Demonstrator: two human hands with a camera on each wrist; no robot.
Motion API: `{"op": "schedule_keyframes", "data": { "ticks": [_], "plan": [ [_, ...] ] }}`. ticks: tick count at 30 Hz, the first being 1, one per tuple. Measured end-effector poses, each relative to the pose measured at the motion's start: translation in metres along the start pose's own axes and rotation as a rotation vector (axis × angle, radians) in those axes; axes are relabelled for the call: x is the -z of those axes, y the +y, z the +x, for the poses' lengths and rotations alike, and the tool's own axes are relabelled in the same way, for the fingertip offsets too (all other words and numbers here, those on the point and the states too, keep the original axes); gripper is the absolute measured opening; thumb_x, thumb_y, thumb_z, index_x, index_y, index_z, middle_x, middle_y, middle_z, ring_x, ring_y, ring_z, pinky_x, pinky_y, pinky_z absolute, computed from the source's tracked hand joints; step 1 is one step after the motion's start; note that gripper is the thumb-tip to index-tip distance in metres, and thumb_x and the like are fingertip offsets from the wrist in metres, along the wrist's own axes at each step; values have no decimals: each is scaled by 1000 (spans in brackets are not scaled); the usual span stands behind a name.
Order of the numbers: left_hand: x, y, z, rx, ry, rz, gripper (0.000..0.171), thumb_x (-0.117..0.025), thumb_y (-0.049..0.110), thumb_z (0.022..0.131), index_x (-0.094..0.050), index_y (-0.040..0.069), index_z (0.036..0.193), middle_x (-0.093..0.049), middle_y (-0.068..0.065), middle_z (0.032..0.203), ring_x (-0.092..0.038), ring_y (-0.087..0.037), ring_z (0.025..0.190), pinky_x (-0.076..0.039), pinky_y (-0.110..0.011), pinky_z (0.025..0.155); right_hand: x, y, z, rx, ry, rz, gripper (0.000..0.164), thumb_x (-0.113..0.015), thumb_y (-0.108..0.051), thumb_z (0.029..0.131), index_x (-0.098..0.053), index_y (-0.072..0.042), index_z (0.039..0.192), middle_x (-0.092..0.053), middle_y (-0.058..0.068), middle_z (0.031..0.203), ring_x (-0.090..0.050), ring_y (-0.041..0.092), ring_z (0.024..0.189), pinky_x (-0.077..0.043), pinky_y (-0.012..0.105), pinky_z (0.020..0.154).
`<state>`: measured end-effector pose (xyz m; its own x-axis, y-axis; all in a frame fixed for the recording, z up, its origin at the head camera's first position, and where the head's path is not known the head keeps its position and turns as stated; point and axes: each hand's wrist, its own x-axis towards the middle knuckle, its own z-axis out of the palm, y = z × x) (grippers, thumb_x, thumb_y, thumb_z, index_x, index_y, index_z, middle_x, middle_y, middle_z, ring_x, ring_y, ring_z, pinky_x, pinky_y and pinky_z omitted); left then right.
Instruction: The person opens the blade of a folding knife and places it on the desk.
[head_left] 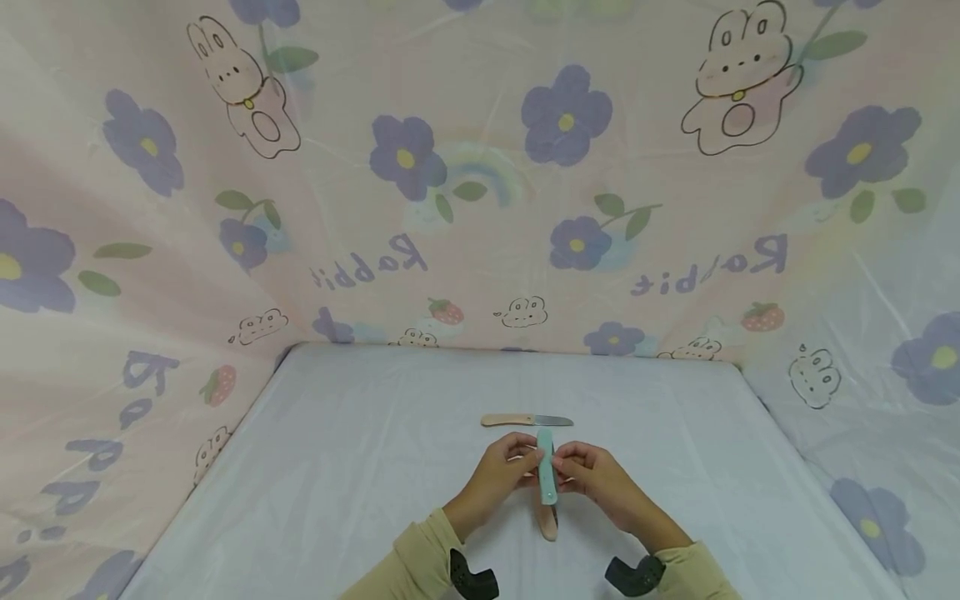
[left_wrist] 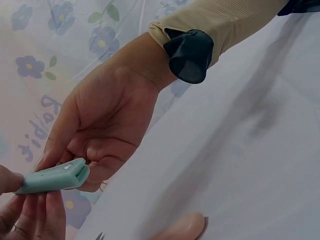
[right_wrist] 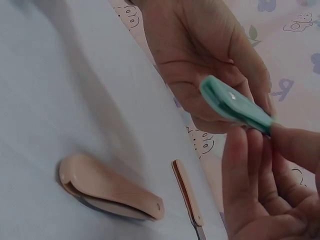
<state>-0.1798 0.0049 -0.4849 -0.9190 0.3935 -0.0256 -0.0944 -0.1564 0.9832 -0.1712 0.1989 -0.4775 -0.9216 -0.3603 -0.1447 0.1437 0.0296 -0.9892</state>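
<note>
head view: green knife (head_left: 547,477), lower centre of frame, pinched by left hand (head_left: 504,467) and right hand (head_left: 602,480)
its long axis runs nearly upright between them, neither hand clearly nearer; tan knife (head_left: 547,523) lower in frame

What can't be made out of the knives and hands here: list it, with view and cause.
- Folded knife: far end, hidden behind the green knife in the head view; mostly cut off by the bottom edge, left wrist view.
- Green knife: one end, covered by the right hand, right wrist view.
- Open knife: blade details, too small, head view; blade tip cut off, bottom edge, right wrist view.
</note>
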Motion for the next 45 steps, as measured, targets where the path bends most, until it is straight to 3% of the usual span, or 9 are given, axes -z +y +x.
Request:
{"op": "schedule_keyframes", "data": {
  "ticks": [10, 23, 38, 45],
  "plan": [
    [8, -1, -2, 21, -92, 13, 30, -61, 18, 92, -56, -2, 114, -61, -8, 100, -63, -17, 87, -54, -35, 78, 0, 4, 4, -8, -58, -9, 31, -61, -22, 91, -56, 6, 104, -63, 10, 89, -62, 20, 81, -54, 38, 76],
    [13, -7, -3, 79, -105, 13, 29, -61, 20, 91, -58, -1, 111, -63, -8, 98, -63, -16, 83, -54, -32, 75, -4, 12, 4, -7, -67, -15, 29, -62, -23, 91, -56, 4, 100, -62, 8, 85, -60, 17, 77, -54, 35, 73],
    [16, -6, -6, 40, -126, -6, 28, -61, 18, 92, -57, -1, 111, -62, -10, 100, -63, -17, 86, -54, -34, 77, -7, 12, -2, 49, -33, -24, 33, -62, -22, 91, -54, 8, 102, -62, 9, 84, -62, 18, 78, -55, 36, 75],
    [16, -8, -7, 52, -139, 9, 26, -60, 16, 92, -57, -2, 110, -62, -9, 96, -62, -17, 83, -54, -35, 76, -6, 13, -3, 12, -52, -5, 29, -60, -21, 92, -53, 6, 101, -61, 10, 88, -61, 19, 80, -54, 37, 75]
  ]
}}
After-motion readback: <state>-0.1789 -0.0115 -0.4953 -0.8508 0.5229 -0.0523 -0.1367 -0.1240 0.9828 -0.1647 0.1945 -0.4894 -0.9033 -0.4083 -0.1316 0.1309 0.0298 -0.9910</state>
